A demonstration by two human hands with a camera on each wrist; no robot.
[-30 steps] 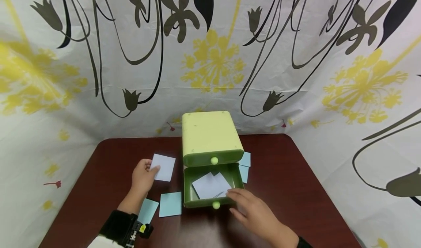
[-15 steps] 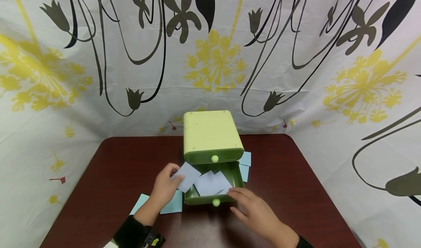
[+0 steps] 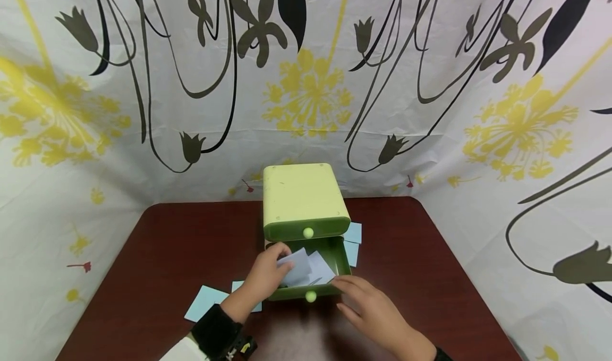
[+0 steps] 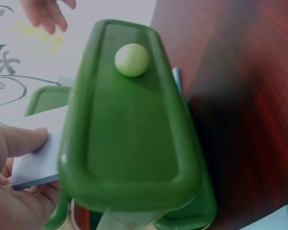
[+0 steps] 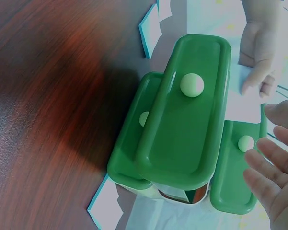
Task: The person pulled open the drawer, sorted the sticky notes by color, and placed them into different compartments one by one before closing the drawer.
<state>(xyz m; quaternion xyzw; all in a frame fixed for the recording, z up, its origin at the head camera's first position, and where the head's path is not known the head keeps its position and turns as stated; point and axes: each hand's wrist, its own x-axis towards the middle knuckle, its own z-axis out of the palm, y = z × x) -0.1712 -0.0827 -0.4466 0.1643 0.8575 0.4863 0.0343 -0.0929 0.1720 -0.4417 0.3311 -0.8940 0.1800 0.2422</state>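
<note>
Left hand [image 3: 265,273]: thumb laid over a white paper pad [image 4: 50,165], other fingers underneath, pinching it near one edge. Judged reason: an edge hold leaves most of the pad projecting past the fingertips, over the pulled-out drawer [image 3: 291,293].

Right of these fingers: more white paper [image 3: 321,268] inside the drawer, the held pad partly overlapping it in the head view. Beyond them: the cabinet [image 3: 303,196], top drawer in.

Right hand [image 3: 365,308]: fingers extended, slightly spread, pinching nothing, by the drawer's near right corner; contact cannot be told. Possibly kept there to steady it.

Blue notes [image 3: 205,303] lie on the table [image 3: 191,244] beneath and left of the left forearm, well behind its fingers.
</note>
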